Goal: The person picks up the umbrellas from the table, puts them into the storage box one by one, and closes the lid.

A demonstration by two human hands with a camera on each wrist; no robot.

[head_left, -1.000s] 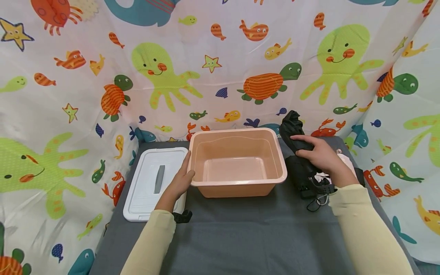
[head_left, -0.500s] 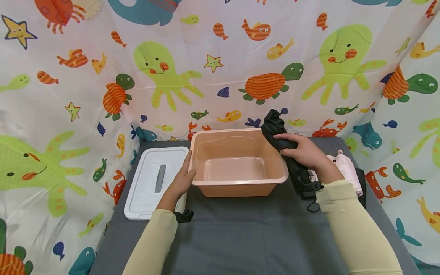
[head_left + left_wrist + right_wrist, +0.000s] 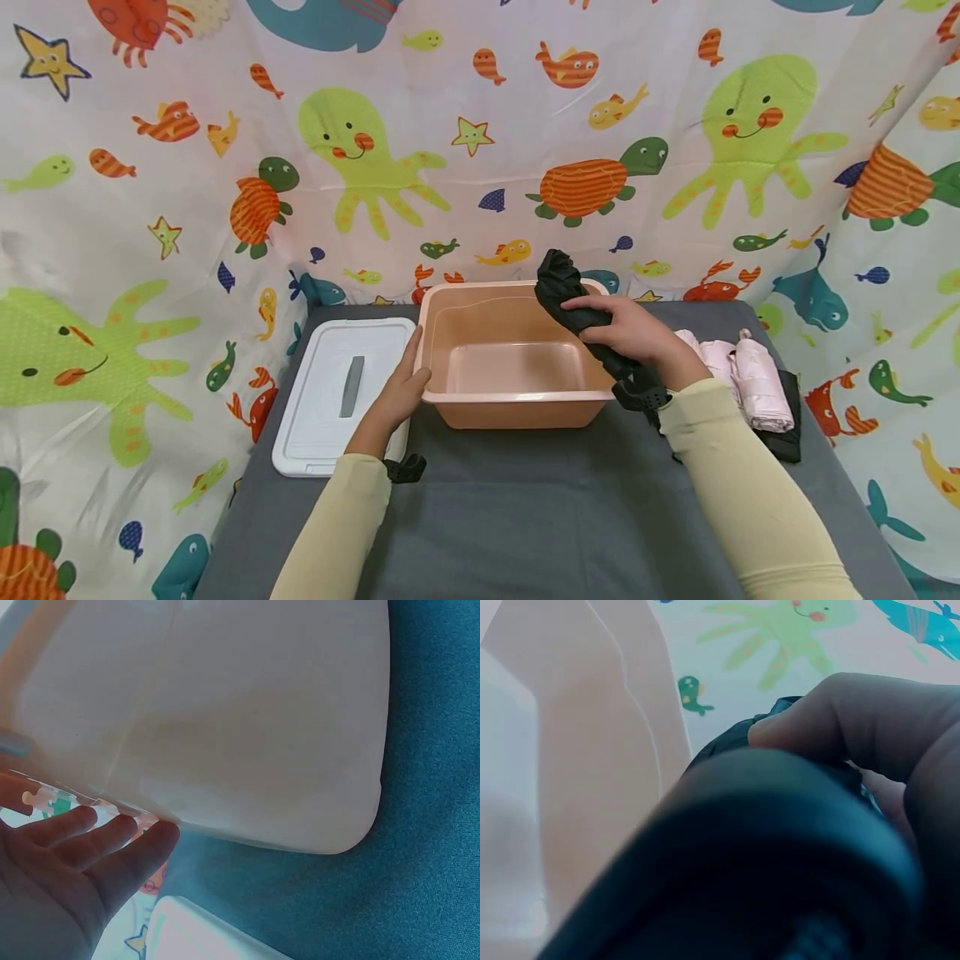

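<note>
A black folded umbrella (image 3: 564, 292) slants over the right side of the peach plastic bin (image 3: 517, 414) in the head view. My right hand (image 3: 637, 337) grips it around the middle. In the right wrist view its thick, smooth black end (image 3: 780, 817) fills the foreground, with the thumb lying on the dark crumpled fabric behind. No things show inside the bin. My left hand (image 3: 396, 398) rests against the bin's left wall, fingers fairly straight. The left wrist view shows those fingertips (image 3: 161, 836) touching the bin's outer side (image 3: 270, 765).
Left of the bin lies a white lid (image 3: 311, 408) with a grey handle. Pink rolled bundles (image 3: 761, 387) sit at the right on a black flat item (image 3: 783, 437). A grey cloth (image 3: 510, 508) covers the table, and a sea-animal curtain (image 3: 495, 167) hangs behind.
My right hand has carried the umbrella leftward, from the table right of the bin to over the bin's right side. The pink bundles are now more exposed. My left hand stays on the bin.
</note>
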